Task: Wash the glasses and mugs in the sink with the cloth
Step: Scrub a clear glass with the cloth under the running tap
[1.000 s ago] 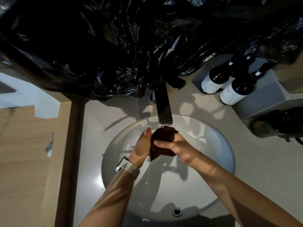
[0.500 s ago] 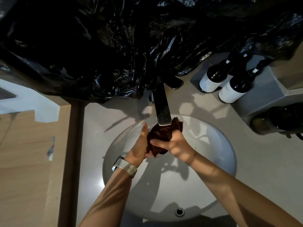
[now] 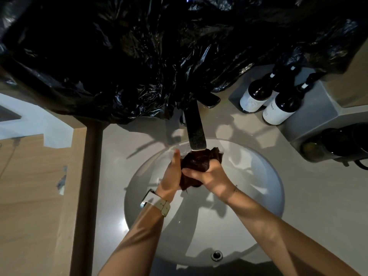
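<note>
cloth (image 3: 196, 166): dark, bunched under tap (image 3: 196, 134) over sink (image 3: 258, 196); right hand (image 3: 211, 176) clamped round it, left hand (image 3: 171, 174) pressed flat against it; likely soft, sodden, limp; best squeezed whole.

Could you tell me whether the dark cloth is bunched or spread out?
Bunched: the dark brown cloth is wadded between both hands under the faucet.

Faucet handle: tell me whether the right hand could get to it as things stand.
Probably yes, once freed. The right hand grips the cloth under the spout; the faucet handle lies just beyond, its end showing under the black plastic, with nothing between.
</note>
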Action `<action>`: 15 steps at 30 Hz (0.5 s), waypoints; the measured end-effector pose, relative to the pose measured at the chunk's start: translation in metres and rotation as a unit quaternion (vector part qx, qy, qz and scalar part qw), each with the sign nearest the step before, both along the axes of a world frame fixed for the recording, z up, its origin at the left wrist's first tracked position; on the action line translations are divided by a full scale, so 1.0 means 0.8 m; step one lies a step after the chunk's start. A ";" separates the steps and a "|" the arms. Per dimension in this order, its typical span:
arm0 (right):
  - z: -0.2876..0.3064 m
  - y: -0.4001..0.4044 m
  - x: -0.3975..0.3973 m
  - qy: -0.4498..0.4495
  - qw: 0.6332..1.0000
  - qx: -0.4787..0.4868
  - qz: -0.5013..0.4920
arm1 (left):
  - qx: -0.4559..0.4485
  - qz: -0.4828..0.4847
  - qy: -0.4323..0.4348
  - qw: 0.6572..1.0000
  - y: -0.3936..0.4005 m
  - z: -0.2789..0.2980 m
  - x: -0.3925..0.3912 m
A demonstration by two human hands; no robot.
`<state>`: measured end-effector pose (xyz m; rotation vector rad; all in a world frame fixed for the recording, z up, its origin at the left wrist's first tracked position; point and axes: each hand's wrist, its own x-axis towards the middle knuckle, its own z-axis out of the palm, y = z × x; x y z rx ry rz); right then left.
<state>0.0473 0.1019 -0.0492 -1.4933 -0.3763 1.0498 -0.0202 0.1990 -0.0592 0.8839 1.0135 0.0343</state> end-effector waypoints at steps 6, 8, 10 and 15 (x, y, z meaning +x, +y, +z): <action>0.006 0.003 0.023 0.222 0.971 -0.058 -0.061 | 0.440 -0.066 -0.031 0.895 -0.011 -0.021 -0.030; 0.005 0.004 0.027 0.194 0.978 -0.069 -0.038 | 0.435 -0.060 -0.040 0.898 -0.012 -0.018 -0.028; 0.003 0.002 0.023 0.112 0.992 -0.052 -0.026 | 0.227 -0.003 -0.022 0.974 -0.005 -0.024 -0.016; -0.009 0.002 0.011 -0.033 0.999 0.012 0.025 | -0.013 0.088 -0.026 0.996 -0.002 -0.025 0.005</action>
